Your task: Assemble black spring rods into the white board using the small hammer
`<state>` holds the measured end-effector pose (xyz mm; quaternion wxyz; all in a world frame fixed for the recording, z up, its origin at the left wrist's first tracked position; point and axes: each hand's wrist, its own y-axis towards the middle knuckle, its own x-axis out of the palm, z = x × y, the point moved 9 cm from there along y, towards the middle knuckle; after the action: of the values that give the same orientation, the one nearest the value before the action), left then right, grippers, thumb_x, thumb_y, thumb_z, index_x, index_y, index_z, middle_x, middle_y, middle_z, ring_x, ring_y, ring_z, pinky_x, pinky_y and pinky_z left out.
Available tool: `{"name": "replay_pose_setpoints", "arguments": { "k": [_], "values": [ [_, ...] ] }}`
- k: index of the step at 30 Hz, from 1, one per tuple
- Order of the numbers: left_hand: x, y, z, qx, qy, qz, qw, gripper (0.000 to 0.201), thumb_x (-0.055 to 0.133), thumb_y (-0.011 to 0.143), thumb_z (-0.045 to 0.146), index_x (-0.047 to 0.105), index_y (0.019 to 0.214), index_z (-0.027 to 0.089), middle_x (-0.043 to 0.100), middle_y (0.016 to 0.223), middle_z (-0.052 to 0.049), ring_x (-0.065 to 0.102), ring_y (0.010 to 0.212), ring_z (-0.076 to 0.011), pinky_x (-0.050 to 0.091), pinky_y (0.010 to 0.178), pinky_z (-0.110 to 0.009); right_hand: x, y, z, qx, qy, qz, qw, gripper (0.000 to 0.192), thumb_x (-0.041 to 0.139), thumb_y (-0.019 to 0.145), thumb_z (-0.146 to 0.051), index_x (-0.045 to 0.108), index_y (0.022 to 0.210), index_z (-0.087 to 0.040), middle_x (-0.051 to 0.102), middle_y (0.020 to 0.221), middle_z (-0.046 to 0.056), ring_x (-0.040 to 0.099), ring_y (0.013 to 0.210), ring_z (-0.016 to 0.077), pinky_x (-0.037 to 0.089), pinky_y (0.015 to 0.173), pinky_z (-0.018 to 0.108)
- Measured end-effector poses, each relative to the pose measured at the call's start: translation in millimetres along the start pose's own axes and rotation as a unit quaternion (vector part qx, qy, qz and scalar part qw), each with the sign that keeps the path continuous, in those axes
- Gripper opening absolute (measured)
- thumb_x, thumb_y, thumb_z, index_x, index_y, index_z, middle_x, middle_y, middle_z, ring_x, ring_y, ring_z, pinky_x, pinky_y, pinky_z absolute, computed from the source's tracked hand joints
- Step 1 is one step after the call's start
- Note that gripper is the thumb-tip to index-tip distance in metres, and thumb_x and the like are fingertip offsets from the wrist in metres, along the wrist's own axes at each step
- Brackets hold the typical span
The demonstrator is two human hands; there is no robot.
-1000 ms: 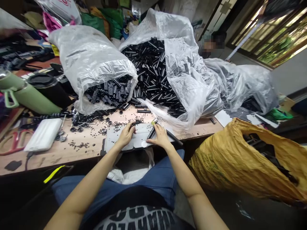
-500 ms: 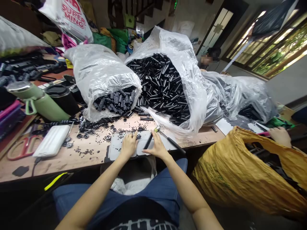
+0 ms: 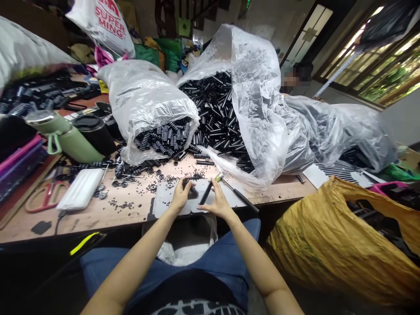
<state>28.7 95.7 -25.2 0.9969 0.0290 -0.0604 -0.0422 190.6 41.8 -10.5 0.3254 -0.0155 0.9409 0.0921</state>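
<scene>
Head view, centre frame: both forearms reach up to the grey mat (image 3: 164,203). The left hand (image 3: 180,197) curls, fingertips pinching a small black part (image 3: 187,181). The right hand (image 3: 219,202) pinches a black tube (image 3: 206,193), fingers half-closed, wrist low.

Red letters "SUPER MING" stand on the white plastic bag (image 3: 101,24) at top left.

Bare forearms, no sleeves showing; blue jeans (image 3: 226,258) on the legs and a black shirt (image 3: 197,302) with grey lettering.
</scene>
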Motion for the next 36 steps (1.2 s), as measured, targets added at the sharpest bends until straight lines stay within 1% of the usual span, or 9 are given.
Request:
{"name": "replay_pose_setpoints", "arguments": {
  "k": [4, 10, 12, 17, 24, 29, 32, 34, 36],
  "values": [
    [18.9, 0.7, -9.9, -0.12, -0.191, 0.007, 0.974, 0.046, 0.048, 0.084, 0.06, 0.049, 0.106, 0.019, 0.047, 0.066, 0.005, 0.047, 0.049, -0.008, 0.042, 0.046, -0.021, -7.9, -8.0, -8.2, -0.03, 0.017, -0.01, 0.999, 0.122, 0.087, 0.051, -0.048, 0.02, 0.148, -0.02, 0.028, 0.148, 0.02, 0.028, 0.139, 0.0338, 0.036, 0.11, 0.051],
    [35.6, -18.1, 8.0, -0.196, -0.215, -0.074, 0.954, 0.057, 0.061, 0.077, 0.057, 0.053, 0.118, 0.018, 0.044, 0.052, 0.009, 0.031, 0.029, -0.004, 0.018, 0.028, -0.015, -20.3, -8.4, -52.6, -0.109, 0.055, -0.032, 0.992, 0.119, 0.086, 0.053, -0.049, 0.017, 0.147, -0.024, 0.029, 0.147, 0.017, 0.031, 0.138, 0.0323, 0.038, 0.109, 0.048],
    [36.8, -21.9, 9.3, -0.209, -0.206, -0.068, 0.954, 0.055, 0.06, 0.078, 0.055, 0.055, 0.118, 0.017, 0.046, 0.05, 0.009, 0.034, 0.028, -0.0052, 0.021, 0.028, -0.016, -18.6, -6.8, -69.4, -0.148, 0.054, -0.042, 0.987, 0.121, 0.086, 0.053, -0.05, 0.016, 0.148, -0.024, 0.029, 0.148, 0.016, 0.029, 0.139, 0.032, 0.036, 0.111, 0.048],
    [40.1, -28.7, 13.2, -0.232, -0.192, -0.027, 0.953, 0.037, 0.061, 0.076, 0.05, 0.058, 0.086, 0.015, 0.054, 0.053, 0.003, 0.056, 0.04, -0.0141, 0.045, 0.038, -0.024, -9.9, -2.6, -90.3, -0.193, 0.033, -0.065, 0.979, 0.12, 0.085, 0.054, -0.049, 0.015, 0.147, -0.021, 0.029, 0.149, 0.017, 0.028, 0.14, 0.0309, 0.029, 0.116, 0.046],
    [43.5, -35.3, 21.5, -0.256, -0.137, -0.04, 0.956, 0.039, 0.063, 0.076, 0.053, 0.056, 0.081, 0.015, 0.051, 0.05, 0.003, 0.054, 0.035, -0.0138, 0.043, 0.035, -0.023, -4.5, -4.4, -85.1, -0.161, 0.019, -0.051, 0.986, 0.118, 0.085, 0.053, -0.041, 0.017, 0.147, -0.019, 0.035, 0.144, 0.016, 0.035, 0.136, 0.0304, 0.031, 0.114, 0.044],
    [42.3, -32.8, 8.3, -0.29, -0.096, -0.055, 0.95, 0.038, 0.054, 0.084, 0.05, 0.06, 0.081, 0.013, 0.052, 0.052, 0.001, 0.052, 0.036, -0.0121, 0.044, 0.036, -0.023, 3.8, -1.7, -71.4, -0.122, 0.031, -0.042, 0.991, 0.113, 0.084, 0.05, -0.03, 0.023, 0.144, -0.018, 0.04, 0.138, 0.014, 0.041, 0.13, 0.029, 0.035, 0.112, 0.043],
    [35.5, -28.2, 4.8, -0.222, -0.008, -0.059, 0.973, 0.038, 0.05, 0.087, 0.047, 0.064, 0.091, 0.012, 0.057, 0.063, -0.003, 0.056, 0.045, -0.0135, 0.05, 0.048, -0.028, 14.9, 0.1, -60.7, -0.107, 0.019, -0.019, 0.994, 0.109, 0.083, 0.05, -0.029, 0.025, 0.142, -0.015, 0.042, 0.136, 0.016, 0.042, 0.128, 0.0293, 0.036, 0.11, 0.044],
    [30.0, -25.4, 13.0, -0.087, 0.121, -0.059, 0.987, 0.035, 0.056, 0.085, 0.04, 0.064, 0.106, 0.014, 0.061, 0.079, -0.007, 0.062, 0.066, -0.0177, 0.054, 0.066, -0.034, 23.5, 0.6, -49.6, -0.086, 0.002, 0.009, 0.996, 0.106, 0.081, 0.052, -0.028, 0.026, 0.141, -0.014, 0.042, 0.135, 0.017, 0.041, 0.128, 0.0303, 0.036, 0.11, 0.046],
    [30.0, -29.5, 18.9, 0.052, 0.277, -0.063, 0.957, 0.042, 0.062, 0.081, 0.029, 0.06, 0.121, 0.015, 0.061, 0.095, -0.01, 0.061, 0.088, -0.0225, 0.051, 0.083, -0.038, 30.9, 0.0, -36.0, -0.062, -0.019, 0.028, 0.997, 0.098, 0.077, 0.058, -0.028, 0.026, 0.141, -0.014, 0.041, 0.136, 0.018, 0.04, 0.129, 0.0314, 0.035, 0.11, 0.049]
  ]
}}
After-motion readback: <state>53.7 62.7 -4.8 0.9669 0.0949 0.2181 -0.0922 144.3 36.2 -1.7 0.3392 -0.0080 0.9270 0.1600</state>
